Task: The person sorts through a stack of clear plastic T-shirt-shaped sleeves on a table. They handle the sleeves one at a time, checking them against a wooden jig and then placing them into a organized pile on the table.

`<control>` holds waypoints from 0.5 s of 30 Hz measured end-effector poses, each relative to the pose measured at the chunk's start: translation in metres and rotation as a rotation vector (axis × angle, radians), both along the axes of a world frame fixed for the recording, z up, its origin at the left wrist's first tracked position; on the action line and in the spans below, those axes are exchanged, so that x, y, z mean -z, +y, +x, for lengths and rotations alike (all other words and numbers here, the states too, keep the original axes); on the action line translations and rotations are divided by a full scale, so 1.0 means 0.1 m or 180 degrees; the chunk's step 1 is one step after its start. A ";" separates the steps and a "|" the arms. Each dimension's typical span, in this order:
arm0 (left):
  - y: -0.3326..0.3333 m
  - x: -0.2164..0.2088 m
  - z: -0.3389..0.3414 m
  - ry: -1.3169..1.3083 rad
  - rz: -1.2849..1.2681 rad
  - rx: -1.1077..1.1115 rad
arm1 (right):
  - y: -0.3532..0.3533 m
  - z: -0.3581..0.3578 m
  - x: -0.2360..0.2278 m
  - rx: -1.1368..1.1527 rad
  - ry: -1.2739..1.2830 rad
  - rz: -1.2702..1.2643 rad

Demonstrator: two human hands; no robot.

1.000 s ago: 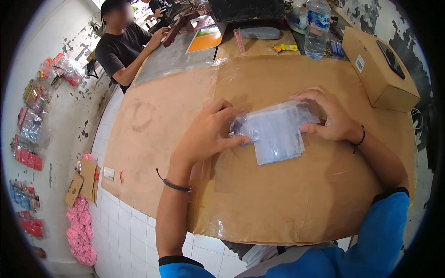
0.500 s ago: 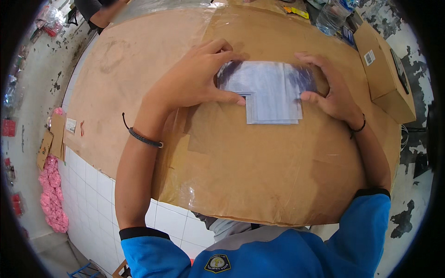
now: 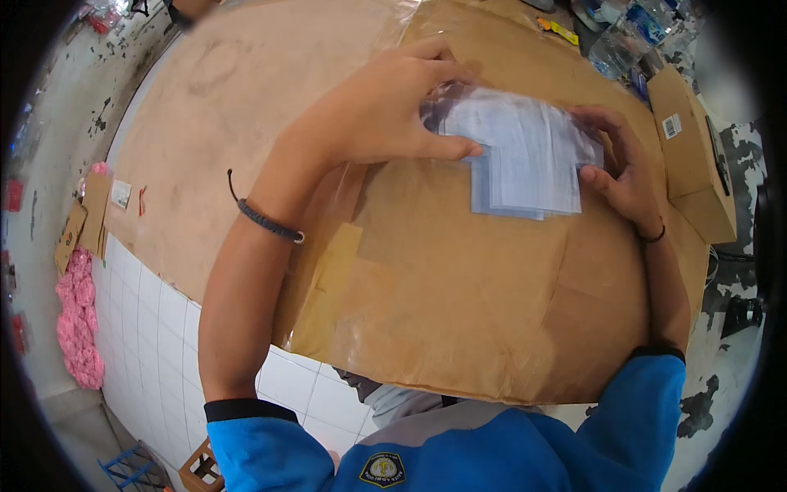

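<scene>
The left hand [image 3: 392, 108] and right hand [image 3: 630, 179] clasp opposite ends of the translucent plastic stack [image 3: 525, 139]. Its lower edges now fan wider than before, leaving it less even.

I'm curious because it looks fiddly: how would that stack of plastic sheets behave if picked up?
The stack of plastic sheets looks thin and partly see-through, so it's probably light and floppy. Glossy and unevenly layered, it might also slide apart.
</scene>
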State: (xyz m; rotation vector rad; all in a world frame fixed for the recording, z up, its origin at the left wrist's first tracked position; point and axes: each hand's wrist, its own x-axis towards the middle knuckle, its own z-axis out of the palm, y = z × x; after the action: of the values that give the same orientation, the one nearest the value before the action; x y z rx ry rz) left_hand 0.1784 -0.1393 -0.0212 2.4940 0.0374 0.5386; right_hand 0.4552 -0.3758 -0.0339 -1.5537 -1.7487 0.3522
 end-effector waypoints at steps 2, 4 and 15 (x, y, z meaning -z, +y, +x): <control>-0.01 -0.03 0.01 0.0024 -0.0042 -0.0033 | 0.00 -0.01 0.05 -0.0041 0.0291 0.0075; 0.02 -0.01 -0.01 0.0040 0.0086 -0.0024 | 0.02 -0.01 0.04 -0.0076 0.0280 0.0139; -0.04 -0.04 0.02 0.0044 0.0236 -0.0039 | -0.01 -0.04 -0.02 -0.0079 -0.0332 0.0388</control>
State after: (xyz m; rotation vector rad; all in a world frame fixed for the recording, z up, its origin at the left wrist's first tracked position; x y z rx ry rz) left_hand 0.1802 -0.1431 -0.0176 2.5712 0.0387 0.5368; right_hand 0.4513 -0.3772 -0.0322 -1.4877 -1.8352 0.1759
